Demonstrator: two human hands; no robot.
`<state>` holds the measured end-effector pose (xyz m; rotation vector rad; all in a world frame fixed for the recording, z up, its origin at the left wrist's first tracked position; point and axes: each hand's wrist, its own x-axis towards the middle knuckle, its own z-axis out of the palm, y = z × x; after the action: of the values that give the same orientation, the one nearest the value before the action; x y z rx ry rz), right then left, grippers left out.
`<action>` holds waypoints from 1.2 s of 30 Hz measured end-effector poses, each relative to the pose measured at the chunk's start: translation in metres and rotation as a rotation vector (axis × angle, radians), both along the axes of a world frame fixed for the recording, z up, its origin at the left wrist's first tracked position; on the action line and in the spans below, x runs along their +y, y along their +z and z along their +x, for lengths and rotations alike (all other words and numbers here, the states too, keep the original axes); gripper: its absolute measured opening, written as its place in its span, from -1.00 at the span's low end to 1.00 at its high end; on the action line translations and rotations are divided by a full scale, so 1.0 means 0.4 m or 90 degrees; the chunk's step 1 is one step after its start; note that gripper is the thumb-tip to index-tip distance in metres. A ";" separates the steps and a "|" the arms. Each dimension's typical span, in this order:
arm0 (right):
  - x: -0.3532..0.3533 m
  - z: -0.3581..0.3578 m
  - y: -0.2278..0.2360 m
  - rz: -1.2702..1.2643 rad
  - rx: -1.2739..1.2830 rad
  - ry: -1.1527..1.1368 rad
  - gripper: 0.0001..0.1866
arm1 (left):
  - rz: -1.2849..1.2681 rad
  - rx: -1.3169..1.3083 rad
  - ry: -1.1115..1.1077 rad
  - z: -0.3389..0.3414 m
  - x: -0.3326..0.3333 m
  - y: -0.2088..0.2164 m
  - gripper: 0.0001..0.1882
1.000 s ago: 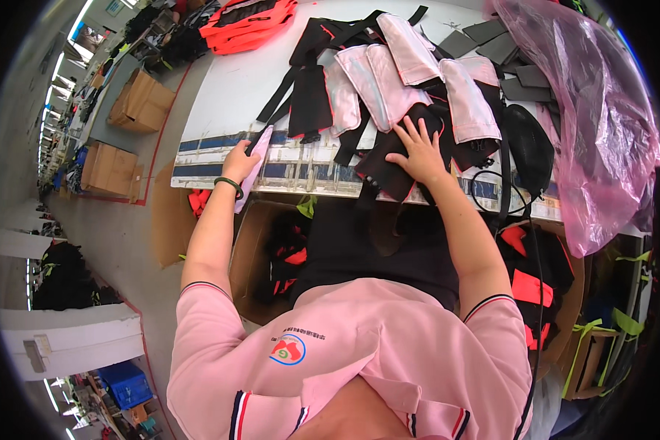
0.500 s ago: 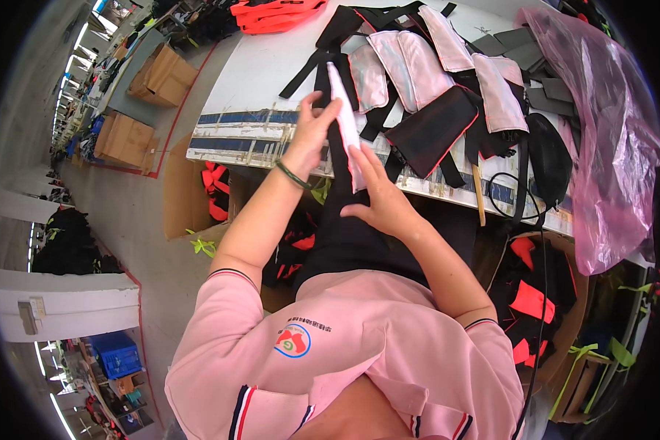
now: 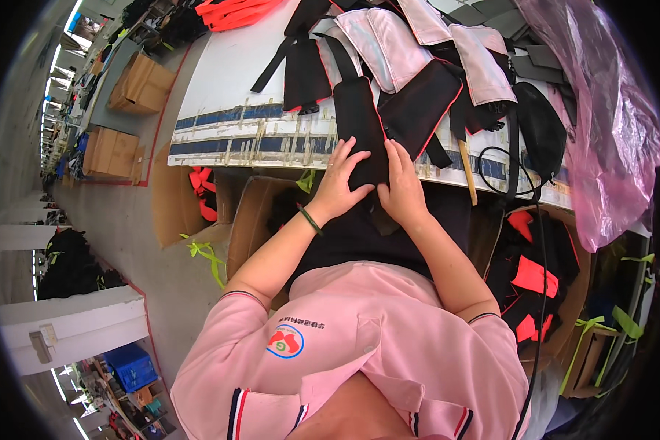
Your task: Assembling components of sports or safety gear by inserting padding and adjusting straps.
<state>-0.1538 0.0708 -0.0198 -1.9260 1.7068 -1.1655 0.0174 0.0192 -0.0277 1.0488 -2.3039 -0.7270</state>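
A long black fabric panel (image 3: 359, 110) with a thin red edge lies on the near side of the table, its lower end at the table's front edge. On its left side rests my left hand (image 3: 336, 183), fingers spread over the cloth and thumb stretched toward the middle. My right hand (image 3: 405, 189) lies along the panel's right edge with its fingers straight. Both palms face down, and neither hand is visibly closed around the cloth. Right beside it sits another black panel with red edging (image 3: 423, 103). Behind are pale pink padded pieces (image 3: 389, 48) with black straps.
Pink plastic sheeting (image 3: 605, 132) hangs over the table's right end. A wooden stick (image 3: 467, 172) and a black cable (image 3: 539, 257) hang at the front edge. Below stand cardboard boxes (image 3: 246, 220) holding black and red pieces. Orange-red fabric (image 3: 238, 13) lies at the far left.
The piece held up edge-on, pale side showing, is now flat with black side up. Both hands have come down onto it and spread over it. The view has shifted slightly.
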 end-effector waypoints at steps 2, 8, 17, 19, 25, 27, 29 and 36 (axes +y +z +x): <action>-0.011 0.008 -0.005 0.008 0.008 0.027 -0.24 | -0.011 0.025 0.020 -0.011 0.006 -0.006 -0.37; -0.013 0.036 0.019 0.034 0.004 0.056 -0.31 | -0.059 0.117 0.102 -0.024 0.010 -0.035 -0.71; -0.083 0.056 0.028 -0.007 0.036 -0.021 -0.83 | -0.192 0.167 0.158 -0.036 0.013 0.016 -0.66; -0.093 0.052 0.038 -0.067 -0.120 -0.075 -0.85 | -0.207 0.139 0.179 -0.022 0.017 0.034 -0.61; -0.088 0.062 0.085 -0.101 -0.329 -0.056 -0.73 | 0.048 0.176 0.285 0.002 0.031 0.032 -0.58; -0.088 0.066 0.085 -0.128 -0.328 -0.031 -0.72 | 0.193 0.488 0.227 0.003 0.021 0.003 -0.72; -0.087 0.061 0.083 -0.154 -0.325 -0.010 -0.72 | 0.280 0.562 0.253 0.003 0.016 0.007 -0.76; -0.054 0.033 0.094 -0.113 -0.339 -0.058 -0.74 | 0.810 0.858 0.030 0.021 -0.006 0.031 -0.66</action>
<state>-0.1405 0.0493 0.0177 -1.4467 1.4452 -1.7255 0.0258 0.0169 -0.0153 0.5746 -0.5164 -2.1003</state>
